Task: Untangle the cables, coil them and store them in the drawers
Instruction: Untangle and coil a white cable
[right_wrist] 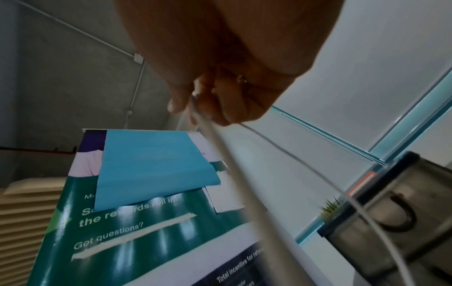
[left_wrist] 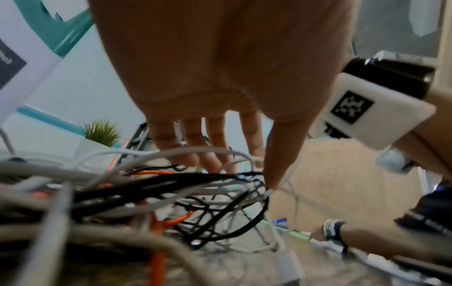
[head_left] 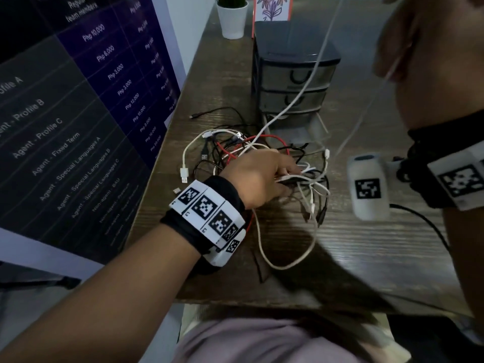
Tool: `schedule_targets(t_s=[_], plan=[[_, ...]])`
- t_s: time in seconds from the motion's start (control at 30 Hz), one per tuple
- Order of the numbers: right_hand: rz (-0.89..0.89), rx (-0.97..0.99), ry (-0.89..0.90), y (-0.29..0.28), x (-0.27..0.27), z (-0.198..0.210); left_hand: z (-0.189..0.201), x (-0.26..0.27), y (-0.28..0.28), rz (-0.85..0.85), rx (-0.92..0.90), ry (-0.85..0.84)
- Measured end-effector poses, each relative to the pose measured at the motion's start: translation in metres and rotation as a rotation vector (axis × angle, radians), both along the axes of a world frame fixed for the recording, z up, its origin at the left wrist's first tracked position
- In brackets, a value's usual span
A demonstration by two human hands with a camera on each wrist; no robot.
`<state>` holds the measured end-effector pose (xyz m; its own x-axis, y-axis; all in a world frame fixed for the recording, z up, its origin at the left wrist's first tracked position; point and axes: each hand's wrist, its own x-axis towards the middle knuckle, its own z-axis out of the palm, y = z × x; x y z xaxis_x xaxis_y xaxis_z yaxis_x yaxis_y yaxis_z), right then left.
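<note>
Each wrist wears a black fabric band (head_left: 230, 195) wrapped with white blocks bearing black square-pattern markers (head_left: 207, 208). A white marker-tagged camera pod (head_left: 368, 186) with a black cable sits by the right wrist.

Dark wood-grain desk (head_left: 340, 258) fills centre frame; purple pay-table poster (head_left: 78, 100) upper left; white potted plant (head_left: 232, 17) top centre; dim light.

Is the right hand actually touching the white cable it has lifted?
Touching. The right wrist view shows the right hand with its fingers pinching the white cable, which runs taut down from the pinch.
</note>
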<state>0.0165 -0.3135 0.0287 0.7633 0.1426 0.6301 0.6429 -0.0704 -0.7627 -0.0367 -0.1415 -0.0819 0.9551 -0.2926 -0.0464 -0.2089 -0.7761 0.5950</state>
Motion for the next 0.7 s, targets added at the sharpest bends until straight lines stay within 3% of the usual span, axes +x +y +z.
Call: schedule_targets(t_s=[0.17,0.3,0.47,0.57,0.7], plan=[[0.073,-0.073,0.072,0.020,-0.010,-0.004,0.007,-0.010,-0.013,-0.108,-0.349,-0.061],[0.132,-0.055,0.175,0.024,-0.007,-0.009,0.021,-0.012,-0.019,-0.173,-0.427,-0.034],[0.212,-0.113,0.251,0.023,-0.001,-0.021,0.019,-0.011,-0.014,0.044,-0.705,0.026],[0.329,-0.234,0.289,0.018,-0.001,-0.044,0.025,-0.008,-0.008,0.211,-0.870,-0.062],[0.416,-0.352,0.324,0.014,-0.002,-0.074,0.029,-0.007,0.002,0.302,-0.921,-0.195]])
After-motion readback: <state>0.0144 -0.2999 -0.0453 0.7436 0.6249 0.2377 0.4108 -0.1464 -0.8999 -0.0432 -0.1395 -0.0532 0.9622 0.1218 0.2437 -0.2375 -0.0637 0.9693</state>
